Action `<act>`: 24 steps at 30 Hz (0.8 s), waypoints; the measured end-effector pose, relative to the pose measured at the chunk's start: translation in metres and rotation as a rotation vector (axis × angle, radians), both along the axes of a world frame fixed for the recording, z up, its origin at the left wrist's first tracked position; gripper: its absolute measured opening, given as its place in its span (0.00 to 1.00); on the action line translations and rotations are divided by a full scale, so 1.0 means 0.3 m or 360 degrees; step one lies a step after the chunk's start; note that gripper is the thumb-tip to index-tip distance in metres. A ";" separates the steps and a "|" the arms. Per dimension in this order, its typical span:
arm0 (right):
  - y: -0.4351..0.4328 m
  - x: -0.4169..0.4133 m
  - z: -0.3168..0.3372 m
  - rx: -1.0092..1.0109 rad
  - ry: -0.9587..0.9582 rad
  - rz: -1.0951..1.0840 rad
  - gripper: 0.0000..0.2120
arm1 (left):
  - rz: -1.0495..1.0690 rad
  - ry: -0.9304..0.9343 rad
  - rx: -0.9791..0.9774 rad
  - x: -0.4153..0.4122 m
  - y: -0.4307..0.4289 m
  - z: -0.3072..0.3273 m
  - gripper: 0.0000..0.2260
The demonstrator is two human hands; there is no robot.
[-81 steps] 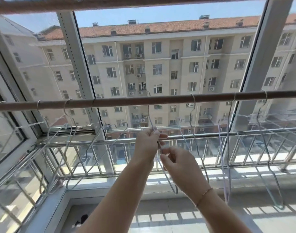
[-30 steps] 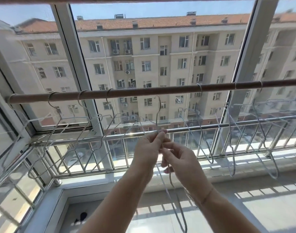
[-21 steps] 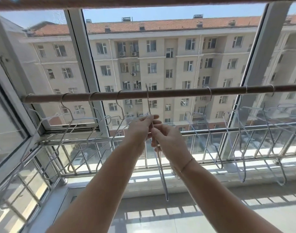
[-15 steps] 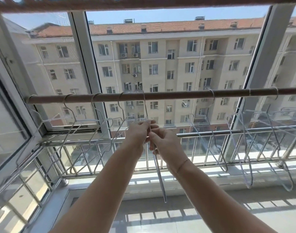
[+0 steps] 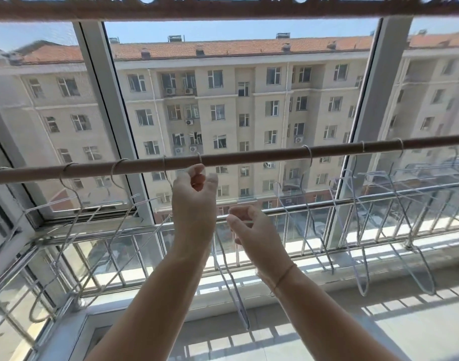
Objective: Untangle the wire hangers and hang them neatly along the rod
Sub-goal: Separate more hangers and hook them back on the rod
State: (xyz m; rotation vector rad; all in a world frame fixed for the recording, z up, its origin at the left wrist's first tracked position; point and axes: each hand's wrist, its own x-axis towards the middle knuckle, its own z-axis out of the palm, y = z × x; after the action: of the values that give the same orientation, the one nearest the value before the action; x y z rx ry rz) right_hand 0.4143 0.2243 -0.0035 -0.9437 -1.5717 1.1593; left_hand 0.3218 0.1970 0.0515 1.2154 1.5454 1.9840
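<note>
Hooks of eight hangers [image 5: 233, 290] ride one rod [image 5: 249, 157]; two hands raised.

Brown rod [image 5: 249, 157] spans the window, slightly tilted. Wire hangers [image 5: 307, 194] hook over it: several crowded at left, one centre, others spaced toward right.

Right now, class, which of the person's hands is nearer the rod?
Left. The left hand reaches up just under the rod, fingertips at a hanger hook; the right hand hangs lower, well below it.

Two bare forearms without sleeves, a thin cord bracelet [image 5: 284, 276] around the right wrist
</note>
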 end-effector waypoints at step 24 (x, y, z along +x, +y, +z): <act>0.148 0.776 -0.102 -0.0089 -0.0220 -0.0204 0.24 | -0.0534 -0.0384 -0.0765 0.811 0.338 -0.148 0.07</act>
State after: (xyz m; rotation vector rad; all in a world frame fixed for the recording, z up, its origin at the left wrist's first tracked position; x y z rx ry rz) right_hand 0.6472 0.2688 -0.0341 -1.1655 -1.5696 1.0718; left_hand 0.5650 0.2986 0.0071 0.9245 1.4660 1.3825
